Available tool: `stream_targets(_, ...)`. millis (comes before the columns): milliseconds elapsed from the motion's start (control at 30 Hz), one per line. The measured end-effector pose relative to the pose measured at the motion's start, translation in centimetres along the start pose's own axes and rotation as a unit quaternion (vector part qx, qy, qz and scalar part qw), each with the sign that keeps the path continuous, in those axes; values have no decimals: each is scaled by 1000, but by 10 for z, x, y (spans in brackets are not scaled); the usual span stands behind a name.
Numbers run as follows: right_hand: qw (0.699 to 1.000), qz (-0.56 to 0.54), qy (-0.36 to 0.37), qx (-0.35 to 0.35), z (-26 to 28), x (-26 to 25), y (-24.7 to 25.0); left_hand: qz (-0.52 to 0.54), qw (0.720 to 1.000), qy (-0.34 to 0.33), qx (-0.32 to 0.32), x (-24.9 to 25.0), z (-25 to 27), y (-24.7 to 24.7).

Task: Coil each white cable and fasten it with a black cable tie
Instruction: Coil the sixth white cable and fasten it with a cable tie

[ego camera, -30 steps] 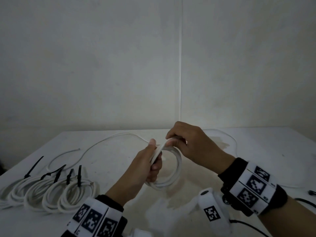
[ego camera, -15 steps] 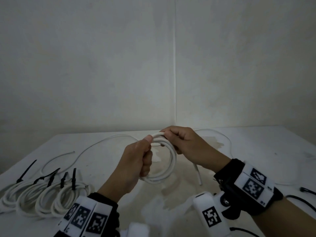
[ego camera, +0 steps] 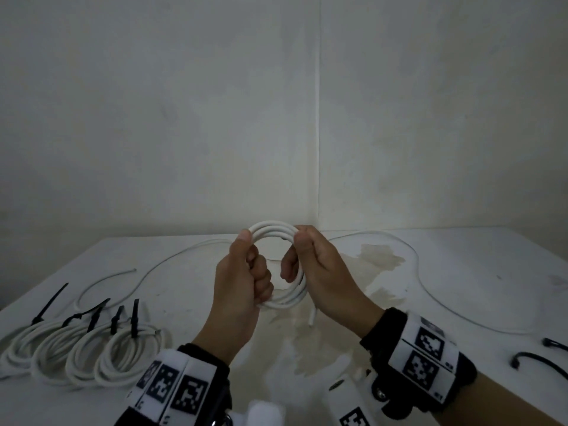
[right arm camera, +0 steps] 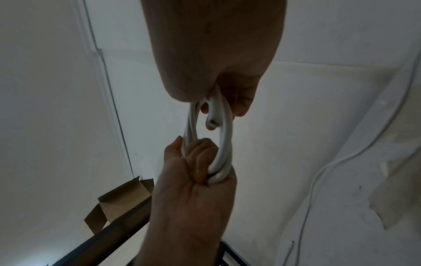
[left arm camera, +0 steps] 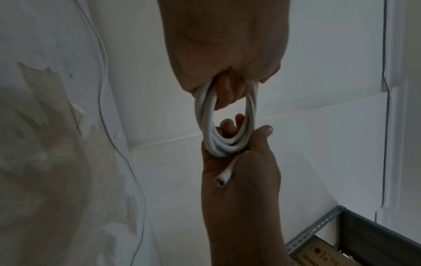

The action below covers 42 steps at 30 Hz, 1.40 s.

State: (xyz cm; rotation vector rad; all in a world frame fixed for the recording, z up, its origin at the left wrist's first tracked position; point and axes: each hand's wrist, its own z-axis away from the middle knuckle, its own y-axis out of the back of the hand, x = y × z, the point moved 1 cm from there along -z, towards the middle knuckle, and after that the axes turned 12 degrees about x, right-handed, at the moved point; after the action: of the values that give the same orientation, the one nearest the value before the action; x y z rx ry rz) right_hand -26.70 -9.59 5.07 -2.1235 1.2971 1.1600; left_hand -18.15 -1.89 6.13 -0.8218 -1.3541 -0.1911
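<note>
You hold the white cable coil (ego camera: 278, 265) upright above the bench (ego camera: 461, 272), left hand (ego camera: 242, 281) and right hand (ego camera: 319, 272) each curled around opposite sides, with the loose black cable ties (ego camera: 534, 358) nearer your right.

Walls: two pale plastered walls (ego camera: 153, 118) are meeting in a corner behind the table, a thin vertical seam (ego camera: 318, 118) running down between them.
Table: a white table (ego camera: 461, 272) is filling the lower part of the head view, its far edge lying against the walls.
Stain: a yellowish patch (ego camera: 378, 259) is spreading over the middle of the tabletop towards the near edge.
Light: dim, even light is falling on the room, the walls looking grey.
Shelf: a grey metal rack (left arm camera: 323, 226) with slotted angle bars is showing in the left wrist view.
Box: an open brown cardboard box (right arm camera: 118, 203) is sitting by a dark bar in the right wrist view.
</note>
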Motion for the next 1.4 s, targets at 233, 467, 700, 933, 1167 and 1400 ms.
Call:
stream_targets(233,995,96,17,-4,-4,2,13,-15,995,57,-80,-12,-6,9)
stream_targets(467,975,180,33,-123,-7,-10,21,-165,977,47,-127,6,-5,3)
stream_targets(700,982,141,32,-121,-3,-10,25,-158,987,-24,-25,-6,9,-8)
stream_targets(933,974,202,78,-74,-6,-5,44,-157,984,-75,21,-7,6,-3)
stream_targets(1167,974,222,20,-31,-9,0,43,-133,987,-80,26,-8,4,-5)
stream_targets(1400,989,2,-117,-90,6,-6,37,-103,991,-77,33,-5,2,-3)
